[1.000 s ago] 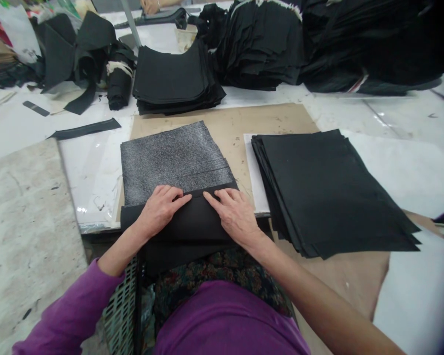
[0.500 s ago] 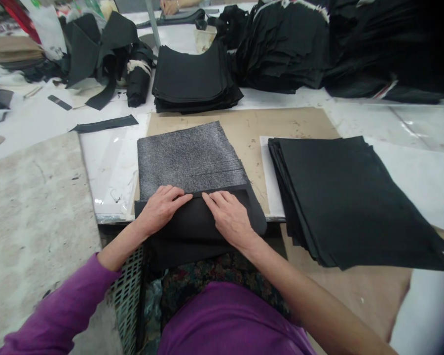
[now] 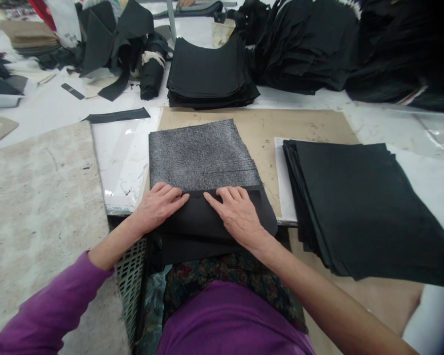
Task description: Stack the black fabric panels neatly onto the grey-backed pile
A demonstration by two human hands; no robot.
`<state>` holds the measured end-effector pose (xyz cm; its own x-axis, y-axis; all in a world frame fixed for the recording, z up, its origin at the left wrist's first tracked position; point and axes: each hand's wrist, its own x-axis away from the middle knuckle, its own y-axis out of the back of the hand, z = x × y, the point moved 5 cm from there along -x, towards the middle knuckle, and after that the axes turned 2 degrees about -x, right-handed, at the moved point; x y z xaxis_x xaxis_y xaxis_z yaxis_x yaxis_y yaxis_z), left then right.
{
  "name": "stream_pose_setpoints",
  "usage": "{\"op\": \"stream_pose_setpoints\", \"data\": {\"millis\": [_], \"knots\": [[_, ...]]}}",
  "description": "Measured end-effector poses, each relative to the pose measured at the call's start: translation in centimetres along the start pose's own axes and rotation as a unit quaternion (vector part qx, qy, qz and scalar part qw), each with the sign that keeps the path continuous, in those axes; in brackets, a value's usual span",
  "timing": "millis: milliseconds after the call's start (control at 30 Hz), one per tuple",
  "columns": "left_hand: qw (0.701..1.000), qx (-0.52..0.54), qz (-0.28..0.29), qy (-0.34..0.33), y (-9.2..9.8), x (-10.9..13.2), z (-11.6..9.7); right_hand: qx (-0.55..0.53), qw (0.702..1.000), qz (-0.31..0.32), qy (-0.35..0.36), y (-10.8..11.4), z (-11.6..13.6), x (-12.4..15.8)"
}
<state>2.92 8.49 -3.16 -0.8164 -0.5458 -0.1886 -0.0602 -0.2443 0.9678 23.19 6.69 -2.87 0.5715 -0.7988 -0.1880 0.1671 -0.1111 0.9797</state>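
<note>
The left hand [image 3: 157, 207] and right hand [image 3: 240, 214] lie flat, fingers released and grasping nothing, on the black flap [image 3: 203, 219]. It is folded over the grey sheet [image 3: 202, 153] at the counter's [image 3: 40, 187] near edge. Even pressure along the crease would likely make it straight.

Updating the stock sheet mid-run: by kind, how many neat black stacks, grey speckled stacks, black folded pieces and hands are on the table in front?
Neat black stacks: 2, right stack, back stack
Grey speckled stack: 1
Black folded piece: 1
Hands: 2, left hand, right hand, both flat on the black folded piece
Total: 6
</note>
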Motion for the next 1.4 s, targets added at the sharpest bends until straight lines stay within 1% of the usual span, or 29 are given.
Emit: {"op": "stream_pose_setpoints", "data": {"millis": [100,167,233,367,467,533,633,733,833,933,1000,1067,1133,1267,1333,1400], "knots": [[1.0,-0.015,0.011,-0.007,0.2,-0.2,-0.2,-0.026,0.999,-0.023,0.024,-0.4,1.8,-1.0],[1.0,-0.01,0.015,0.002,0.1,0.0,-0.1,-0.04,0.998,-0.033,0.04,-1.1,3.2,-1.6],[1.0,0.012,0.011,0.021,-0.1,0.4,0.3,-0.044,0.998,-0.036,0.04,-1.9,3.9,-2.0],[0.991,0.101,-0.017,0.081,-0.5,2.4,2.2,-0.044,0.998,-0.027,0.037,-2.5,4.1,-2.4],[0.985,0.136,-0.031,0.102,-0.6,3.9,3.4,-0.049,0.998,-0.019,0.036,-2.2,3.9,-2.5],[0.985,0.136,-0.031,0.101,-0.7,4.7,3.8,-0.048,0.998,-0.014,0.033,-2.0,4.0,-2.7],[0.99,0.115,-0.017,0.079,-0.7,5.1,3.8,-0.041,0.998,0.0,0.038,-1.9,4.1,-3.0],[0.995,0.077,0.005,0.055,-0.5,5.1,3.5,-0.031,0.998,0.01,0.045,-1.8,4.2,-3.3],[0.998,0.038,0.021,0.041,0.1,4.8,3.2,-0.023,0.998,0.007,0.05,-1.5,4.4,-3.6],[0.999,0.013,0.029,0.035,0.6,4.7,2.8,-0.033,0.998,-0.005,0.056,-1.5,5.3,-4.2],[0.998,0.016,0.035,0.04,0.5,4.8,2.8,-0.047,0.997,-0.016,0.065,-1.7,6.3,-4.7],[0.997,0.039,0.033,0.061,0.1,5.1,3.1,-0.056,0.996,-0.026,0.071,-2.1,7.2,-5.2],[0.992,0.083,0.013,0.098,-0.3,5.8,3.9,-0.062,0.995,-0.03,0.067,-2.5,7.7,-5.4],[0.965,0.192,-0.04,0.176,-0.6,7.5,5.4,-0.08,0.995,-0.034,0.054,-3.1,7.6,-5.5],[0.957,0.217,-0.049,0.186,-0.5,8.1,5.7,-0.085,0.994,-0.031,0.055,-3.1,7.5,-5.5],[0.96,0.211,-0.049,0.177,-0.4,8.4,5.7,-0.083,0.995,-0.024,0.057,-3.1,7.5,-5.6]]}}
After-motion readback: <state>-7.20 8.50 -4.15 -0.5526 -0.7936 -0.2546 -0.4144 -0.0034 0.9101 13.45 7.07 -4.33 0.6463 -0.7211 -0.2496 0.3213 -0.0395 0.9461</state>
